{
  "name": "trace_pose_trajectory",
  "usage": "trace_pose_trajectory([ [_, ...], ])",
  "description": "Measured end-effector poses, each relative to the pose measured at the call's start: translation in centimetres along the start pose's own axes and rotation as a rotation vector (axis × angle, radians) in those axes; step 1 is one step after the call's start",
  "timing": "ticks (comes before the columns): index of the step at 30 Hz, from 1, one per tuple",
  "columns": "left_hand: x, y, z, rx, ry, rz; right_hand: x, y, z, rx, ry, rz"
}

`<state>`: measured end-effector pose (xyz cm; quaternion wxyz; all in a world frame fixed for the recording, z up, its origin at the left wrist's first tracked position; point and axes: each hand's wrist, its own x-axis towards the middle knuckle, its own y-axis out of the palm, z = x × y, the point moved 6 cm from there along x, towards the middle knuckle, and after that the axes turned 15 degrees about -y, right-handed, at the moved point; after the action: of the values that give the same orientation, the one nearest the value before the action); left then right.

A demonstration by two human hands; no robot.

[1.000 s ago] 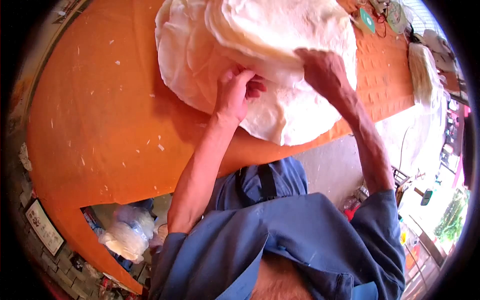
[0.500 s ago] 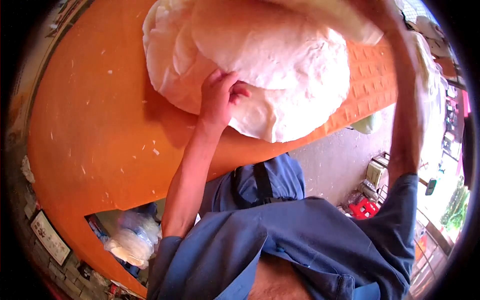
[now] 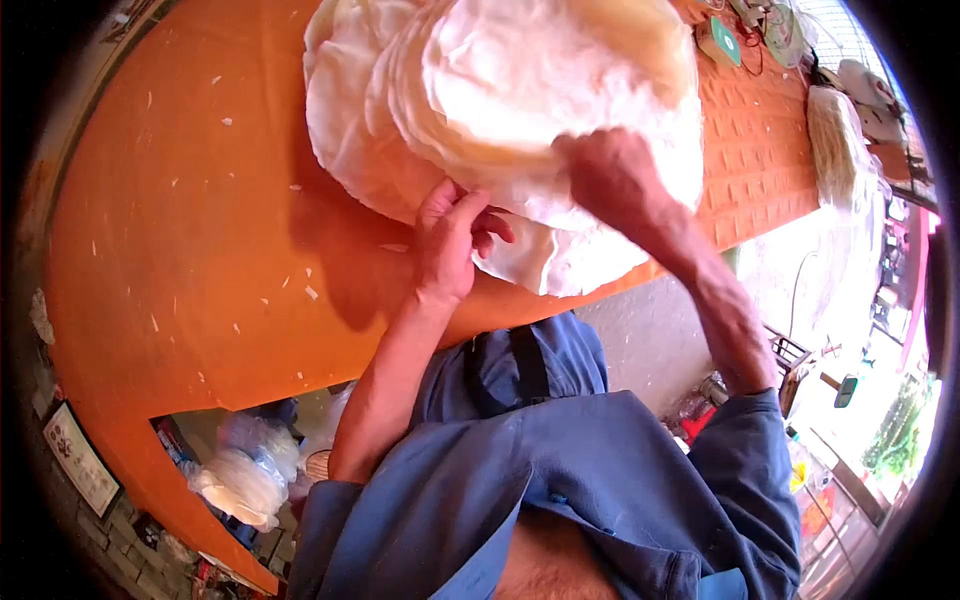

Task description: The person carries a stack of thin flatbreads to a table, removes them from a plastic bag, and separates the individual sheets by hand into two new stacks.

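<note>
A thick stack of thin, round, whitish sheets [image 3: 345, 120] lies at the table's near edge, wavy at its rims. My left hand [image 3: 452, 235] is at the stack's near left edge, thumb and forefinger pressed together at the rim of the upper sheets, the other fingers curled. My right hand [image 3: 615, 175] is closed in a fist over the near right part of the stack, gripping the near edge of an upper sheet [image 3: 530, 85], which is slightly blurred by motion.
The orange table [image 3: 180, 220] bears small white flakes. A green and white device [image 3: 718, 42] stands at the far right, beside a wrapped pale bundle [image 3: 836, 145]. Below the table's left part are plastic bags [image 3: 245, 480]; a framed picture [image 3: 80, 458] is at lower left.
My right hand has come from the upper right down and left to the stack's near side, bringing the upper sheet with it. My left hand has shifted slightly right and nearer.
</note>
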<state>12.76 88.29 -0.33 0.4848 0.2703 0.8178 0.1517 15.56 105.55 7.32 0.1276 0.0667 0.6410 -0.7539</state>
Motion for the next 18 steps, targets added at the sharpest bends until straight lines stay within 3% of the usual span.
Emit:
trace_pose_trajectory([
  [1,0.1,-0.1,-0.1,0.003,0.021,-0.002,-0.3,-0.4,2.0,-0.066,-0.101,-0.168],
  [3,-0.3,-0.8,0.5,0.005,0.054,-0.012,-1.2,-0.8,2.5,-0.011,-0.035,-0.140],
  [8,-0.7,0.3,0.7,0.047,0.075,0.108,-1.6,0.3,4.8,0.062,-0.110,-0.239],
  [11,-0.3,-0.4,1.5,-0.073,0.081,0.116,-2.2,0.8,4.4,0.110,-0.093,-0.292],
  [13,0.8,-1.5,2.4,-0.271,0.047,0.270,-2.6,0.8,4.5,0.109,-0.075,-0.257],
  [15,-1.1,-0.6,-0.4,-0.424,0.021,0.277,-2.6,1.2,4.4,0.076,-0.054,-0.232],
  [18,-0.8,-1.3,-1.6,-0.235,0.143,0.149,-2.6,0.6,6.4,0.044,-0.025,-0.325],
])
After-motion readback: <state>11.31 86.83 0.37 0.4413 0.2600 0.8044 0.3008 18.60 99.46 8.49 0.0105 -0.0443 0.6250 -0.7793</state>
